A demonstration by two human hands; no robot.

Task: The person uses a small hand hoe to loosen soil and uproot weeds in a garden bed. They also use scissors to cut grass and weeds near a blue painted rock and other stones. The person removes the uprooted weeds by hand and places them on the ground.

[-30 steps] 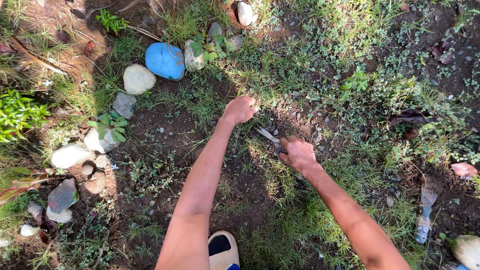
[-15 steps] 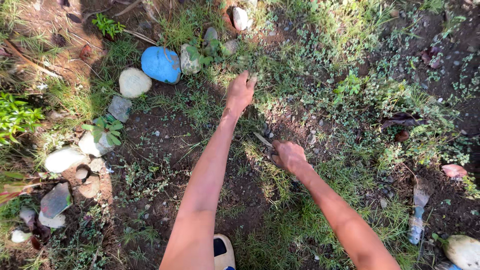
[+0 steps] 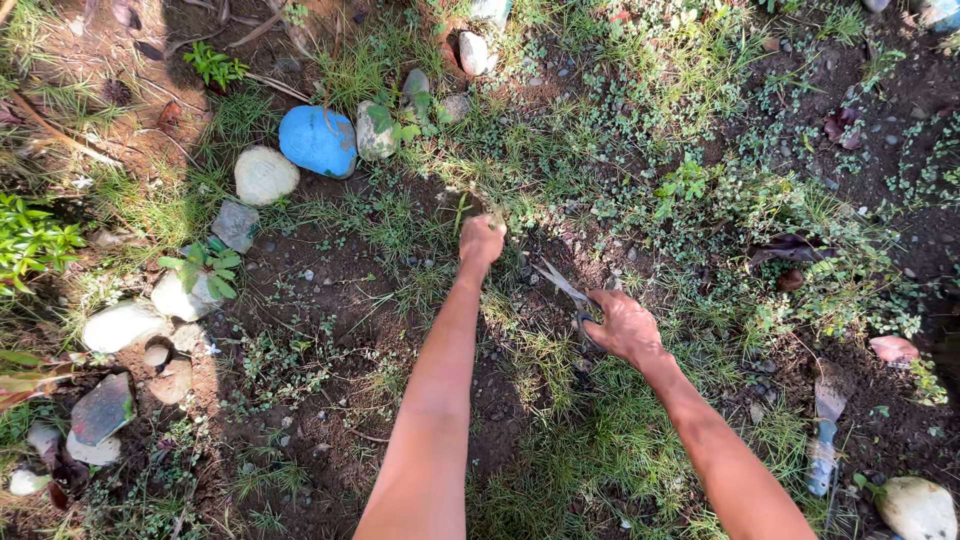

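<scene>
Scissors (image 3: 562,285) are lying open-bladed over bare soil near the middle of the garden ground (image 3: 330,300), their handles clamped in the right hand (image 3: 622,325). Just left of the blades, the left hand (image 3: 481,242) is closing in a fist around a tuft of grass (image 3: 478,207). Toward the ground's upper left edge, a blue painted stone (image 3: 318,140) is sitting beside a pale round stone (image 3: 265,175). A trowel (image 3: 825,430) is lying near the lower right edge.

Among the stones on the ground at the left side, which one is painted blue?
The big oval blue stone, beside the round pale stone and the greenish stone. The others are white, grey or green.
</scene>
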